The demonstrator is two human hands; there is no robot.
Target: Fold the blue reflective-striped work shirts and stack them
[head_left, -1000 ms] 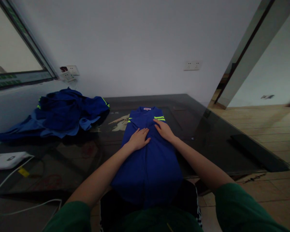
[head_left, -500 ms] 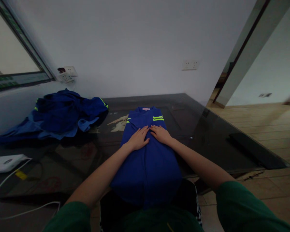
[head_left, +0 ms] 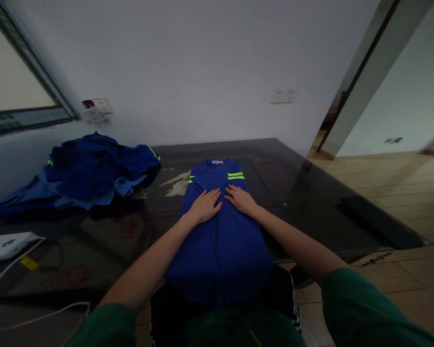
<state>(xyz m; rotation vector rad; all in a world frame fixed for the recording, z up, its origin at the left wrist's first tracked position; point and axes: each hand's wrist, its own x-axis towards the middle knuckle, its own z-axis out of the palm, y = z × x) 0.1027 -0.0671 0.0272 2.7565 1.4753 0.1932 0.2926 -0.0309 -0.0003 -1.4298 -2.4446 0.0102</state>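
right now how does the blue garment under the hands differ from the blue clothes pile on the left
The blue garment lies smoothed out and neat, while the blue clothes pile is a crumpled heap. The left hand and right hand rest on the garment; neither touches the pile. The pile shows lighter blue patches, the garment none. Both have dark blue fabric and bright yellow-green stripes.

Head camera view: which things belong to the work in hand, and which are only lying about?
In the work: blue garment, left hand and right hand resting on it, dark table.

Apparently lying about: heaped blue clothes (untouched, possibly related), white device, black flat object.
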